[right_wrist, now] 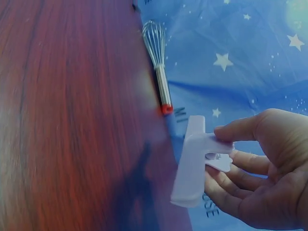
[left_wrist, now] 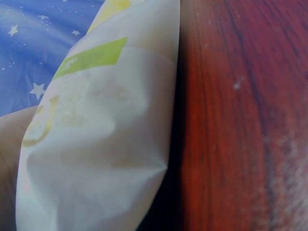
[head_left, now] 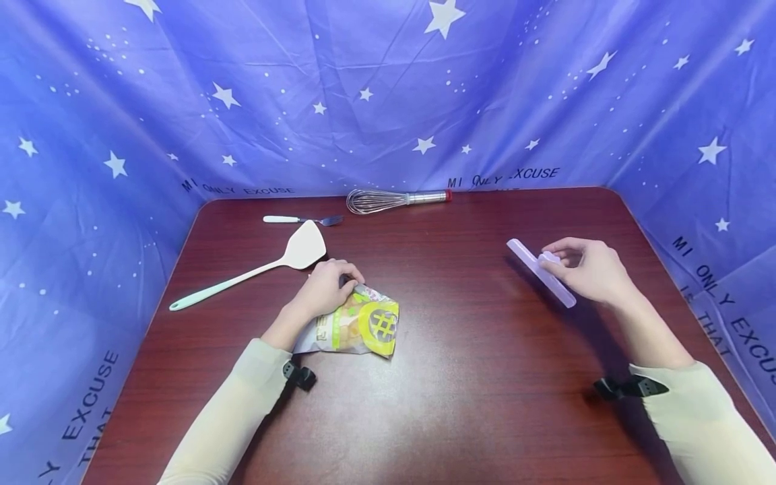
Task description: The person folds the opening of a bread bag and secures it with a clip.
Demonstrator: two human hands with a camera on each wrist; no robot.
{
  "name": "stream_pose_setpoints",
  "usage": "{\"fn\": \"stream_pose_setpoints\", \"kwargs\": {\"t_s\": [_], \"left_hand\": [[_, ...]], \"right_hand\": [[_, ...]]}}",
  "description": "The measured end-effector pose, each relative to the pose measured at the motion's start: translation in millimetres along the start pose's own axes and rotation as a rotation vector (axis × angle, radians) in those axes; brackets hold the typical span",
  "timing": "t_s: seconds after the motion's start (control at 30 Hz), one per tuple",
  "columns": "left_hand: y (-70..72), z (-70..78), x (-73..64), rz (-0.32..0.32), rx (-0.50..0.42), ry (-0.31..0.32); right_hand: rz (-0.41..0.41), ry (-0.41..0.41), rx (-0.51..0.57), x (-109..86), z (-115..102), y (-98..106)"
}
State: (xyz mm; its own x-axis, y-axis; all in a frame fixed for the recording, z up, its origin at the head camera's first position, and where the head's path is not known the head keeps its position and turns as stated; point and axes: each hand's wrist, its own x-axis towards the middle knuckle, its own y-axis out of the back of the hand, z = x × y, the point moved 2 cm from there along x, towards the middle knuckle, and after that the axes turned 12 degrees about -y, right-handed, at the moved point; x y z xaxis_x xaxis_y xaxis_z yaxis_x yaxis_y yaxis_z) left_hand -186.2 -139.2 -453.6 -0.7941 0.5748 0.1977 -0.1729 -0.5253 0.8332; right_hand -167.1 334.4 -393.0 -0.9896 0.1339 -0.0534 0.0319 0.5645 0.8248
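My left hand (head_left: 325,289) grips the far edge of a snack bag (head_left: 364,327), its thumb and index finger at the bag's upper corner; some fingertips are hidden. The bag has white, yellow and green print. Close up in the left wrist view, the creased white side of the bag (left_wrist: 103,125) fills the middle. On the right, my right hand (head_left: 597,269) pinches the handle tabs of a pale purple bag clip (head_left: 542,273) above the table. In the right wrist view, thumb and fingers hold the clip (right_wrist: 190,168) by both tabs, its long bar pointing away from the palm.
A white turner (head_left: 305,246) with a pale green handle lies left of the bag. Behind it is a fork (head_left: 303,219) with a white handle. A wire whisk (head_left: 397,200) lies along the table's back edge. Blue star-printed curtains (head_left: 388,101) surround the brown table (head_left: 461,404).
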Motion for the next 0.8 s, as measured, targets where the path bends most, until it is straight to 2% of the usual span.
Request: {"fn": "stream_pose_setpoints", "kwargs": {"t_s": [0.3, 0.57, 0.8], "left_hand": [[0.7, 0.7, -0.8, -0.008, -0.012, 0.004], [1.4, 1.0, -1.1, -0.009, -0.015, 0.031], [-0.6, 1.8, 0.5, -0.013, -0.018, 0.02]], "right_hand": [[-0.07, 0.005, 0.175, -2.3, -34.1, -15.3], [-0.109, 0.061, 0.208, 0.7, -60.8, -29.3], [-0.178, 0.034, 0.288, -0.3, -77.0, -47.7]]}}
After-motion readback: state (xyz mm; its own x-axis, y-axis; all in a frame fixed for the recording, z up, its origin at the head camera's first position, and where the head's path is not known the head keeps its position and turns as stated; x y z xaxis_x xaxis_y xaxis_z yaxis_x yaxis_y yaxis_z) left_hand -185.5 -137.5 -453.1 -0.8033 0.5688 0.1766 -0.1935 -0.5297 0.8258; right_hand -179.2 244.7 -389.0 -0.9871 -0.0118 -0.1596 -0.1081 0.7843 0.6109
